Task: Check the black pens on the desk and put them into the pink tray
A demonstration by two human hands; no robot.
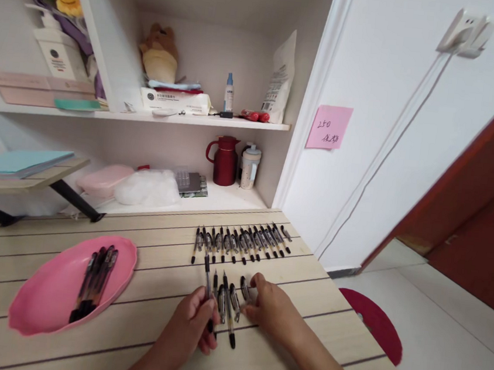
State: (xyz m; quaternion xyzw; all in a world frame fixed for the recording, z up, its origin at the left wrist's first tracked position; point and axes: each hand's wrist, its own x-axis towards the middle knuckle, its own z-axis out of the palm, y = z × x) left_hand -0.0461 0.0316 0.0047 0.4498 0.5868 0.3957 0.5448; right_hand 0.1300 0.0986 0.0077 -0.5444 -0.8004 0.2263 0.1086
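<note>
My left hand [192, 324] is closed around a black pen [207, 278] that points away from me. My right hand [270, 308] rests on the wooden table [155, 258] with its fingertips on a small pen cap [245, 289]. Between the two hands lie a few more black pens [228, 304], side by side. Farther back on the table a row of several black pens [241, 242] is laid out in a line. A pink oval tray [49, 299] at the left holds several more black pens [95, 281].
Behind the table a white shelf unit [148, 117] carries a red jug [225, 160], a cup, a plush toy and bottles. A laptop stand with blue folders is at far left. A pink note [329, 126] hangs on the wall. A red stool [376, 322] is right of the table.
</note>
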